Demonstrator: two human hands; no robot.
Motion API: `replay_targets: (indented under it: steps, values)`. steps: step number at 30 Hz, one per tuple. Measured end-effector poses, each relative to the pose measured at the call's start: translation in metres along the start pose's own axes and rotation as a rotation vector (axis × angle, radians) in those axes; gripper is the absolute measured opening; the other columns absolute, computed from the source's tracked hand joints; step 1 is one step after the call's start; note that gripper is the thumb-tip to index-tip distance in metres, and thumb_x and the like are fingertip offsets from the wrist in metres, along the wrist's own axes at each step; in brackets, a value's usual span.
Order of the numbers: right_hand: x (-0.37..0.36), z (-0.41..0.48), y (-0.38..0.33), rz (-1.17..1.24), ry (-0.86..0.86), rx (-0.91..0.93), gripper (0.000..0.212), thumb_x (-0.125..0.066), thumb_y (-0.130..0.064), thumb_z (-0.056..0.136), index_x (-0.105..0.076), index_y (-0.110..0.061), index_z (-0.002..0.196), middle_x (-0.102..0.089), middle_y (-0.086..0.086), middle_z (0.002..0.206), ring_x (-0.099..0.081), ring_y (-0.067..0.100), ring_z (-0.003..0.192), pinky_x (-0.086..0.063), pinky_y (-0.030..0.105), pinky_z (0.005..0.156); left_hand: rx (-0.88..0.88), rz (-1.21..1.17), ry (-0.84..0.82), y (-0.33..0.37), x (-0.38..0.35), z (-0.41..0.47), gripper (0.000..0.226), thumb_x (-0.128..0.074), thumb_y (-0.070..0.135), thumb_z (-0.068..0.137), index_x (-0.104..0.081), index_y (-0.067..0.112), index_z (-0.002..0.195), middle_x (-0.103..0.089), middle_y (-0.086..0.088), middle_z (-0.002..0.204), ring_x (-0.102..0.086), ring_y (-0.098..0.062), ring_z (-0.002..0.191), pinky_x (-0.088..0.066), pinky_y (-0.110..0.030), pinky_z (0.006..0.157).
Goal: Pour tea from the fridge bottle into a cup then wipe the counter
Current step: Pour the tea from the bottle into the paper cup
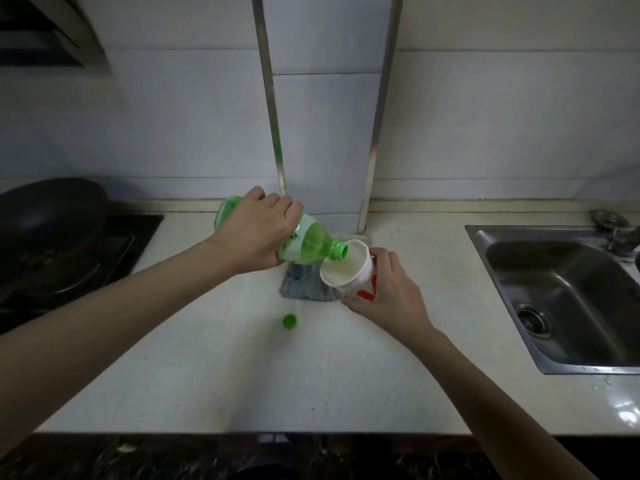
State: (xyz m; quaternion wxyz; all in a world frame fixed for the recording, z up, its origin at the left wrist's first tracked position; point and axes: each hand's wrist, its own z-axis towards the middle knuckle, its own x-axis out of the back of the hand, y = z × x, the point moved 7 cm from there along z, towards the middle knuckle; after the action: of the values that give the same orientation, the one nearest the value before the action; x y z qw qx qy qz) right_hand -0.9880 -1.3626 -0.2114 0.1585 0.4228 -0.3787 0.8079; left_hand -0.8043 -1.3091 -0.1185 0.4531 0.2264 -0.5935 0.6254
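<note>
My left hand (256, 230) grips a green plastic tea bottle (311, 245) around its middle, tipped on its side with the uncapped mouth at the rim of a cup. My right hand (384, 289) holds that white paper cup (349, 271) with red print, tilted toward the bottle above the counter. No stream of liquid is visible. The bottle's green cap (289, 321) lies loose on the pale counter (242, 375) in front of both hands. A grey-blue cloth (298, 287) lies on the counter under the bottle and cup, partly hidden by them.
A steel sink (554, 292) is set into the counter at the right, with wet patches near its front corner. A dark wok (52, 216) sits on a black stove at the left. A tiled wall with two metal strips (273, 133) rises behind.
</note>
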Motion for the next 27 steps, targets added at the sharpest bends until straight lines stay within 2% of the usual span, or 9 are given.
replay_targets:
  steps: [10,17,27]
  values:
    - [-0.005,-0.004,0.010,-0.011,-0.019,-0.040,0.089,-0.079,-0.057,0.061,-0.040,-0.017,0.130,-0.051,0.000,0.117,-0.053,0.010,0.096,-0.047,0.020,0.070,-0.061,0.027,-0.036,0.015,-0.008,0.008,0.041,-0.070,0.027,0.063,-0.053,0.007,0.094,-0.059,-0.009,0.083,-0.058,-0.029,0.072,-0.039,-0.038,0.069]
    - [-0.002,-0.004,0.017,-0.029,-0.020,-0.040,0.089,-0.080,-0.055,0.061,-0.041,-0.016,0.131,-0.051,0.000,0.118,-0.054,0.011,0.096,-0.049,0.021,0.071,-0.050,0.003,-0.023,0.012,-0.009,0.012,0.045,-0.073,0.023,0.060,-0.053,0.008,0.098,-0.059,-0.010,0.087,-0.058,-0.029,0.075,-0.041,-0.038,0.069]
    - [-0.006,-0.003,0.019,-0.038,-0.027,-0.051,0.090,-0.081,-0.056,0.060,-0.041,-0.017,0.130,-0.052,0.000,0.118,-0.051,0.008,0.096,-0.043,0.016,0.072,-0.042,-0.006,0.018,0.004,-0.003,0.019,0.040,-0.071,0.022,0.063,-0.052,0.007,0.095,-0.057,-0.009,0.083,-0.055,-0.029,0.070,-0.042,-0.040,0.065]
